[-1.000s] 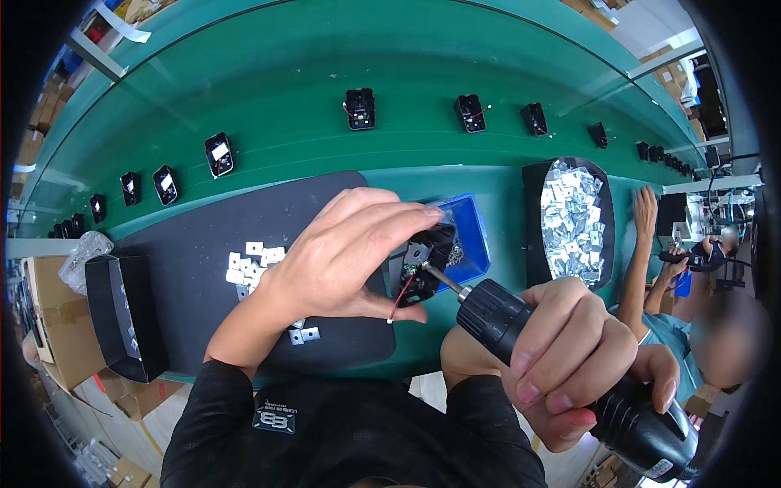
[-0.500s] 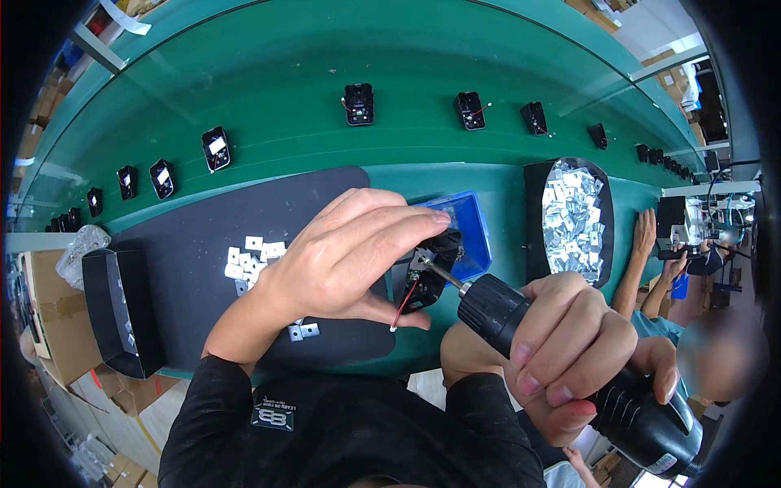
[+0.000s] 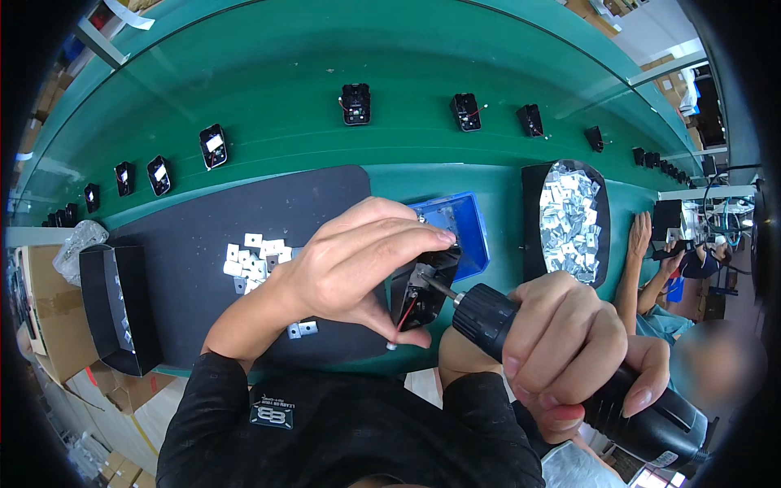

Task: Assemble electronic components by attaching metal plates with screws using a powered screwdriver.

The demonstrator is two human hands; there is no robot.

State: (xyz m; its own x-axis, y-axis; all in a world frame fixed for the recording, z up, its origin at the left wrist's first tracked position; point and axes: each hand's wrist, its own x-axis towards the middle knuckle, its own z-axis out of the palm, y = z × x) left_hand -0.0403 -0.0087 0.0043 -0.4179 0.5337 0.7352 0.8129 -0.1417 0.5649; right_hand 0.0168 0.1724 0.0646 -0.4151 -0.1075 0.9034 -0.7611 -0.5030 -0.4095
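Note:
My left hand (image 3: 350,264) grips a small black plastic housing (image 3: 435,305) between thumb and fingers, over the near edge of the blue bin. Inside the housing sit a small metal plate and a thin red wire (image 3: 409,311) with a white plug at its end. My right hand (image 3: 569,350) is wrapped round a black electric screwdriver (image 3: 486,320), which points up and to the left. Its bit (image 3: 439,285) reaches into the housing at the metal plate; whether a screw is under the tip I cannot make out.
Behind the housing stands a blue bin (image 3: 480,236). Square metal plates (image 3: 256,260) lie on a dark mat (image 3: 187,220). A black box (image 3: 533,228) on the right holds many more. Similar housings (image 3: 355,104) line the green surface beyond. A co-worker's arm (image 3: 639,252) rests at the right.
The housing has tilted and dropped slightly toward me in my left hand. The screwdriver has shifted a little left and nearer, its bit still in the housing.

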